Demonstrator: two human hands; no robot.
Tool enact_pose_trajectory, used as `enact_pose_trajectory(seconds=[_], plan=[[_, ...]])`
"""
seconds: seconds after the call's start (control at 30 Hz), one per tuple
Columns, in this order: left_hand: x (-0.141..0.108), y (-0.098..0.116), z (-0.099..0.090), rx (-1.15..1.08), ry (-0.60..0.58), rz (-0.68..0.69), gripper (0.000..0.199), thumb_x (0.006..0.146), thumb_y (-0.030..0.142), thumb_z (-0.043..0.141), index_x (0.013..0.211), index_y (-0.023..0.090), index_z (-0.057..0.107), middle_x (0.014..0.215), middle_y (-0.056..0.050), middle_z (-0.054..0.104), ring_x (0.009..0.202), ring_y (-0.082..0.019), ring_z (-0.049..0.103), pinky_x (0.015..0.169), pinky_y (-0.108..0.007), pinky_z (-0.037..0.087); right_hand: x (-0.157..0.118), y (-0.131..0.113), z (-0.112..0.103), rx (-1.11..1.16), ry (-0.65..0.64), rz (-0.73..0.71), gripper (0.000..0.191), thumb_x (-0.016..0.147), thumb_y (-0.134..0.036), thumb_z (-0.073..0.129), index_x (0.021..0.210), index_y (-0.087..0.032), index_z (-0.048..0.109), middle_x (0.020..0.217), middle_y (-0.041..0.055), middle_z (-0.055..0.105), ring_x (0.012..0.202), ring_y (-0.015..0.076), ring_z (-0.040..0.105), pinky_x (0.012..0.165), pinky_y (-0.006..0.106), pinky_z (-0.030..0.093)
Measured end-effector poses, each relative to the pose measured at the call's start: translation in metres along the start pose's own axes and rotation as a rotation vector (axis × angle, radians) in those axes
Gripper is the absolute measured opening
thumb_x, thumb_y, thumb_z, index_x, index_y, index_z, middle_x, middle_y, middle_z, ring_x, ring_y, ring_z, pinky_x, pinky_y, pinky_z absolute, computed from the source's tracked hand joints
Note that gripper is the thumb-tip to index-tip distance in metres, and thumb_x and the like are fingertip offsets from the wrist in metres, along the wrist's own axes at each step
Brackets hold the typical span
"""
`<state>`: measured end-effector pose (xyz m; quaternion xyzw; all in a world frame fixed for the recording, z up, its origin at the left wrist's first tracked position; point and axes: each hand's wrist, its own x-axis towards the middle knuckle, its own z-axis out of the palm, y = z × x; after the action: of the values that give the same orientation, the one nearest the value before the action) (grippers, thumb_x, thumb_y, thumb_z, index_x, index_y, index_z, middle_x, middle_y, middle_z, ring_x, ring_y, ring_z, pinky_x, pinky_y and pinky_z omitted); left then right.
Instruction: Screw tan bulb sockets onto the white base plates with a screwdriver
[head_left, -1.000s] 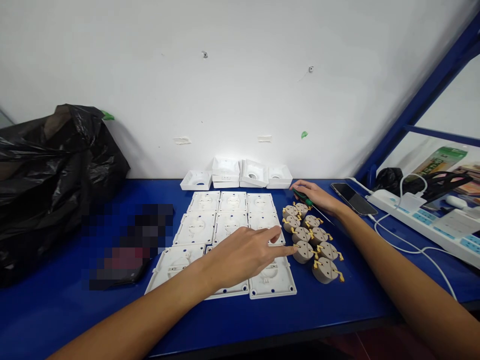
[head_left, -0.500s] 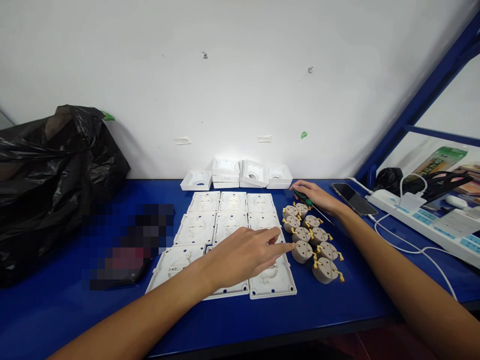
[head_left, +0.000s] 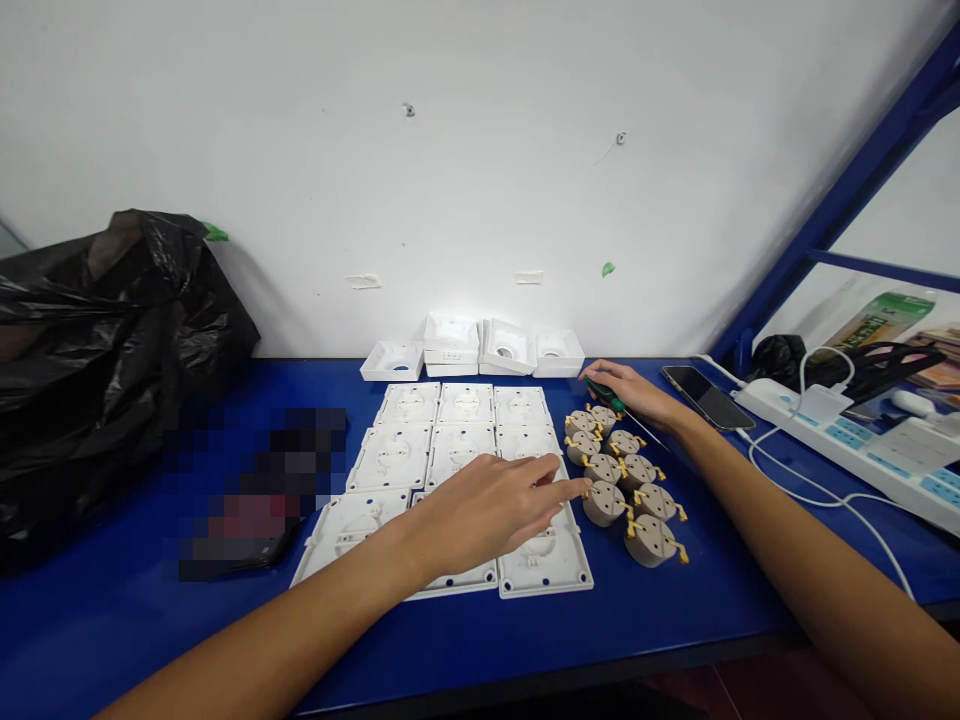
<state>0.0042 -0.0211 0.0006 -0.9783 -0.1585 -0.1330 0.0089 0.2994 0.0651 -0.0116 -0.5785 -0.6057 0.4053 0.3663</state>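
Observation:
My left hand [head_left: 491, 505] reaches across the white square plastic plates [head_left: 394, 453], which lie in rows. Its index finger points out, the tip at the edge of a round beige lamp socket [head_left: 604, 503], while the other fingers are partly bent. Nothing is held in it; whether the fingertip touches the socket, I cannot tell. Several such sockets with yellow wire ends stand in two columns to the right of the plates. Behind them, my right hand [head_left: 634, 390] is closed on the green handle of a screwdriver [head_left: 607, 395], its thin shaft pointing back towards me.
White square housings [head_left: 451, 335] with round holes are stacked against the wall. A phone [head_left: 707, 397] and a white power strip [head_left: 851, 440] with cables lie on the right of the blue table [head_left: 450, 650]. At left are a black plastic bag [head_left: 112, 370] and a blurred dark item [head_left: 262, 510].
My left index fingertip has risen very slightly at the socket's edge. My right hand and the screwdriver stay where they were.

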Motion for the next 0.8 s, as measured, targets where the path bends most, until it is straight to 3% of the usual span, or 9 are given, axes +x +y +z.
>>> enact_pose_trajectory(seconds=[0.6, 0.8], plan=[[0.000, 0.001, 0.001, 0.009, 0.028, 0.011, 0.034, 0.105, 0.020, 0.054, 0.139, 0.023, 0.056, 0.104, -0.004, 0.064, 0.070, -0.012, 0.062, 0.051, -0.025, 0.040, 0.002, 0.002, -0.001, 0.018, -0.001, -0.004, 0.027, 0.087, -0.050, 0.065, 0.089, -0.023, 0.066, 0.073, 0.0006, 0.062, 0.068, 0.0167, 0.053, 0.063, 0.030, 0.039], [0.014, 0.017, -0.004, 0.083, 0.113, 0.085, 0.024, 0.106, 0.020, 0.052, 0.128, 0.018, 0.058, 0.110, -0.008, 0.064, 0.078, -0.016, 0.064, 0.059, -0.029, 0.049, 0.007, 0.004, 0.001, 0.033, 0.012, -0.034, 0.025, 0.086, -0.047, 0.066, 0.086, -0.022, 0.066, 0.072, 0.0001, 0.061, 0.068, 0.0157, 0.052, 0.064, 0.029, 0.039]])
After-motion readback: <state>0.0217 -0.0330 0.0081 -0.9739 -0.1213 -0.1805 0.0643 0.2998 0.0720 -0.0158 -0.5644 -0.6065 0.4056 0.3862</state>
